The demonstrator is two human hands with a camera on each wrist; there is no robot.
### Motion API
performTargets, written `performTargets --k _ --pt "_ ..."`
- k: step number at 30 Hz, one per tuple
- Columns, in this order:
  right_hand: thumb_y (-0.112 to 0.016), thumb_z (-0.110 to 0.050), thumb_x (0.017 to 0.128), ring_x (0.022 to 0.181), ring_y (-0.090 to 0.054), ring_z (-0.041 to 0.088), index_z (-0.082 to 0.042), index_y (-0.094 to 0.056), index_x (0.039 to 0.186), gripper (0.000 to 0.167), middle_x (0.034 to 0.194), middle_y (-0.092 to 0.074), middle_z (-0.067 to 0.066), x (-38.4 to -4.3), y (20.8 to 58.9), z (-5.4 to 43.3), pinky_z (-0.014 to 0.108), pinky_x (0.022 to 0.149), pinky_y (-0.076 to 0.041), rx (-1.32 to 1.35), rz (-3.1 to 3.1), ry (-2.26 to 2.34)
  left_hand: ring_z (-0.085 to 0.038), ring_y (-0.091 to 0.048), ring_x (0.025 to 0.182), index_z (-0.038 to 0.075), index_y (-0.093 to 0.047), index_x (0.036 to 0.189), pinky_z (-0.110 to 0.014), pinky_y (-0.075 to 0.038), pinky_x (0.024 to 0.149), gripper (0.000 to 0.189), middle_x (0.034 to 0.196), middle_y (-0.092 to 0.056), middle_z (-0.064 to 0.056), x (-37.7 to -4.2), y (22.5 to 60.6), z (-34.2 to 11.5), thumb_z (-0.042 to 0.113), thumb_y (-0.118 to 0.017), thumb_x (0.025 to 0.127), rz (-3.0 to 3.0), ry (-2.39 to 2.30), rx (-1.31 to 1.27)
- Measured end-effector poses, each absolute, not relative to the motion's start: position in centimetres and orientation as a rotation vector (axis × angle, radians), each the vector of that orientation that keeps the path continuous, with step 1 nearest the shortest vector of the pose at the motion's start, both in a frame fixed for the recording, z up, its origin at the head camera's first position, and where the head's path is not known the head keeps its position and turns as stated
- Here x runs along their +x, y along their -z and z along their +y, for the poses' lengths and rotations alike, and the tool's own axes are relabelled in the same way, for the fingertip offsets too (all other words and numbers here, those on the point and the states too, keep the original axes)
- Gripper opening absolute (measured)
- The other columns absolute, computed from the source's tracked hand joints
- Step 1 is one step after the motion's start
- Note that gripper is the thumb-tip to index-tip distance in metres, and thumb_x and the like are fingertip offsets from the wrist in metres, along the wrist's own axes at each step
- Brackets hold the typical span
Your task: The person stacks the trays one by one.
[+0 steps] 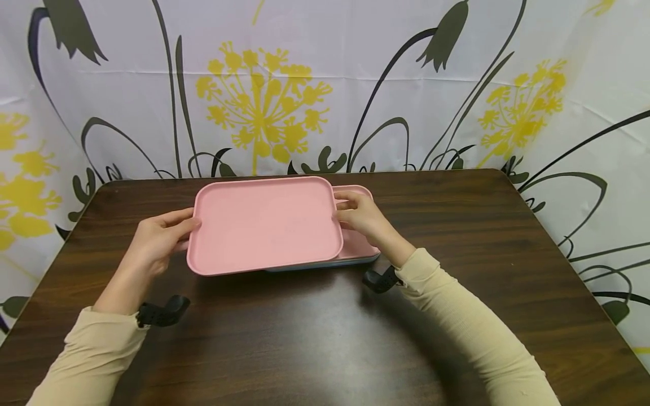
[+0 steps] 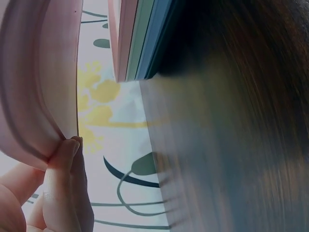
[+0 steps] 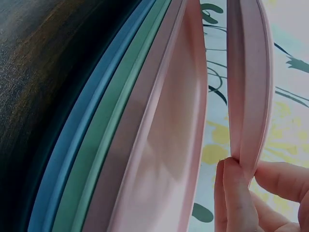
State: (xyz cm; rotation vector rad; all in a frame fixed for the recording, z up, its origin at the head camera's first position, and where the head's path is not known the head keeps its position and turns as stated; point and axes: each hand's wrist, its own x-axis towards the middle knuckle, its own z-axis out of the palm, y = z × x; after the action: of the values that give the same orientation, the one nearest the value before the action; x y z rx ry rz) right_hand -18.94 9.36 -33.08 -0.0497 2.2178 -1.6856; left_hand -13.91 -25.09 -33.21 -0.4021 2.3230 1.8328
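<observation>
A pink rectangular tray (image 1: 266,223) with a raised rim is held up between both hands. My left hand (image 1: 152,239) pinches its left edge, thumb on the upper side and fingers beneath. At the opposite short edge my right hand (image 1: 363,214) pinches the rim the same way. Below and a little to the right lies a stack of trays on the table; its top one is a second pink tray (image 1: 358,245). In the right wrist view a green tray (image 3: 108,130) and a blue tray (image 3: 82,121) show under that pink one, and a gap separates the held tray from the stack.
The dark wood-grain table (image 1: 325,338) stretches around the stack. A white curtain (image 1: 365,34) printed with yellow flowers and dark stems hangs behind the table's far edge and down its sides. A black band with a camera (image 1: 162,313) sits on each wrist.
</observation>
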Motion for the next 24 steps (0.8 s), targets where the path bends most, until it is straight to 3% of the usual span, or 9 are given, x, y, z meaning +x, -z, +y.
performTargets --k 10,14,17,19,24 --pt "-0.058 0.003 0.088 0.100 -0.061 0.024 -0.001 -0.049 0.137 0.050 0.124 -0.058 0.027 -19.1 33.0 10.9 0.042 0.092 -0.055 0.020 2.273 1.645 0.009 -0.063 0.066 -0.004 -0.039 0.143 -0.015 -0.058 0.065 0.058 0.087 -0.053 0.018 -14.5 33.0 -22.8 0.021 -0.059 0.094 2.357 -1.788 -0.405" --pt "-0.057 0.003 0.088 0.096 -0.062 0.021 -0.001 -0.049 0.137 0.051 0.123 -0.059 0.027 -19.1 32.9 11.6 0.041 0.091 -0.056 0.045 2.281 1.639 0.010 -0.062 0.067 -0.003 -0.039 0.142 -0.014 -0.057 0.066 0.057 0.108 -0.058 -0.003 -14.7 33.0 -21.8 0.021 -0.057 0.095 2.351 -1.785 -0.403" --pt "-0.057 0.004 0.088 0.094 -0.062 0.019 0.000 -0.048 0.138 0.051 0.123 -0.059 0.027 -19.3 32.8 12.1 0.040 0.091 -0.056 0.060 2.290 1.635 0.011 -0.061 0.067 -0.002 -0.039 0.143 -0.013 -0.057 0.067 0.056 0.131 -0.048 -0.020 -15.0 33.0 -21.0 0.021 -0.056 0.095 2.343 -1.787 -0.403" --pt "-0.058 0.004 0.088 0.092 -0.062 0.018 0.000 -0.047 0.138 0.052 0.123 -0.059 0.027 -19.4 32.8 12.5 0.037 0.088 -0.058 0.064 2.308 1.621 0.012 -0.060 0.067 -0.002 -0.039 0.143 -0.013 -0.057 0.067 0.055 0.139 -0.043 -0.024 -15.2 33.1 -20.5 0.021 -0.056 0.096 2.333 -1.792 -0.401" --pt "-0.058 0.005 0.087 0.082 -0.060 0.010 0.002 -0.047 0.138 0.053 0.119 -0.060 0.026 -19.7 33.1 13.4 0.026 0.077 -0.060 0.075 2.349 1.603 0.013 -0.059 0.068 0.000 -0.039 0.144 -0.012 -0.057 0.067 0.056 0.141 -0.043 -0.025 -15.5 33.0 -19.6 0.024 -0.055 0.096 2.337 -1.760 -0.381"
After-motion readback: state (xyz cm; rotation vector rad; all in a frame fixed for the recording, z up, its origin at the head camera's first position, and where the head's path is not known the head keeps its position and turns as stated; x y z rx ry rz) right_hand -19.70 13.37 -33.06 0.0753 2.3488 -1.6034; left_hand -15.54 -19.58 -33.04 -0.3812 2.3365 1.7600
